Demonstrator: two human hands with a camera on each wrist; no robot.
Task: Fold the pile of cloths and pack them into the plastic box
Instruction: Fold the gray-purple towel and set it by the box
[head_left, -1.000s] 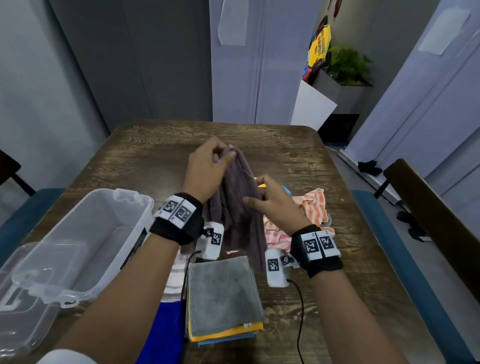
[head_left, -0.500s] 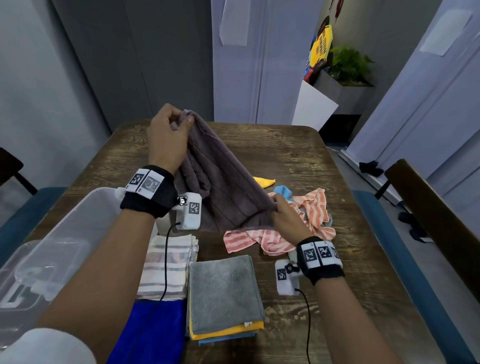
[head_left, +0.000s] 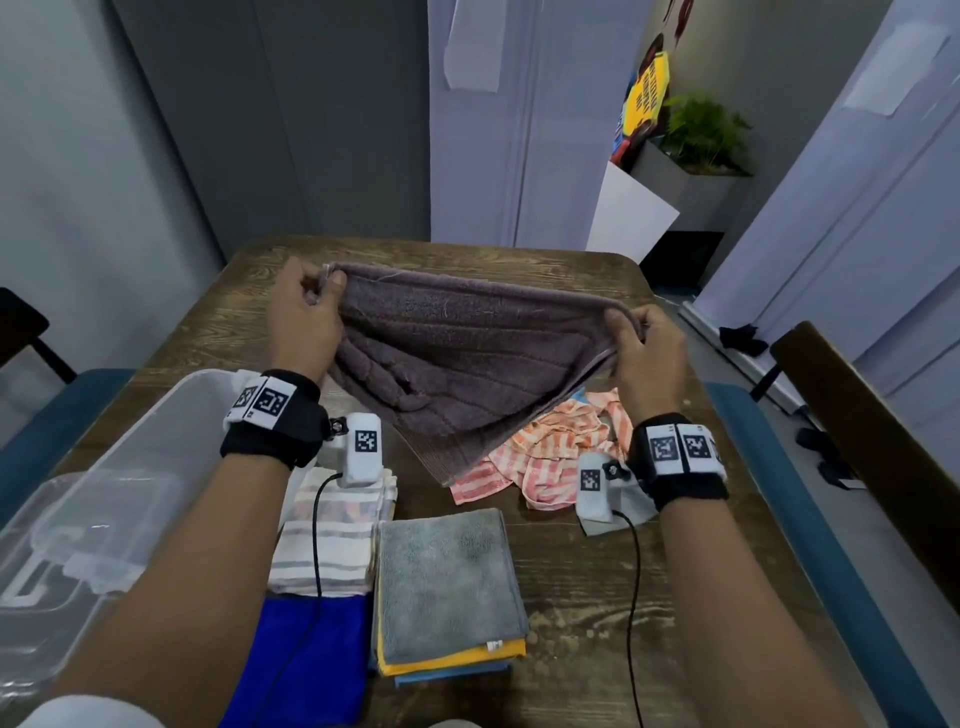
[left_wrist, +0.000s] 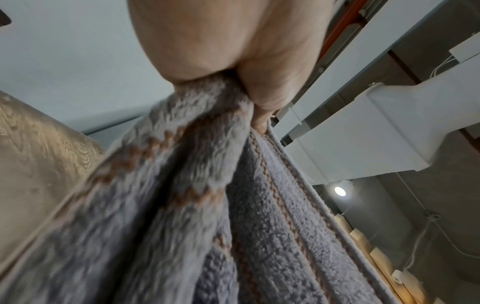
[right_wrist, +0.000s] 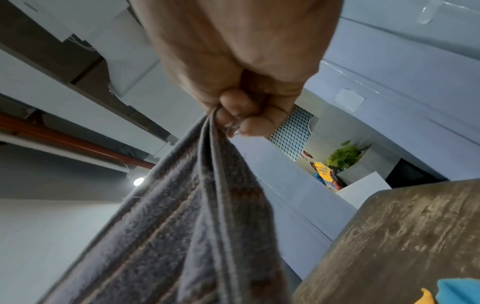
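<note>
A brownish-grey towel (head_left: 462, 364) hangs stretched in the air above the wooden table (head_left: 566, 561). My left hand (head_left: 304, 317) pinches its upper left corner, and my right hand (head_left: 641, 345) pinches the upper right corner. In the left wrist view the fingers (left_wrist: 262, 90) clamp bunched towel (left_wrist: 207, 205); in the right wrist view the fingertips (right_wrist: 241, 115) squeeze the towel (right_wrist: 182, 236) edge. The clear plastic box (head_left: 104, 467) stands at the left, open. An unfolded orange-striped cloth (head_left: 550, 452) lies under the towel's low point.
Folded cloths lie near me: a grey one on yellow and blue ones (head_left: 447, 587), a white striped one (head_left: 332, 540), and a deep blue one (head_left: 306, 660). The box lid (head_left: 47, 597) rests at the lower left. A chair back (head_left: 872, 431) stands right of the table.
My right hand rose and moved right while my left moved outward, pulling the bunched towel into a wide span between both hands.
</note>
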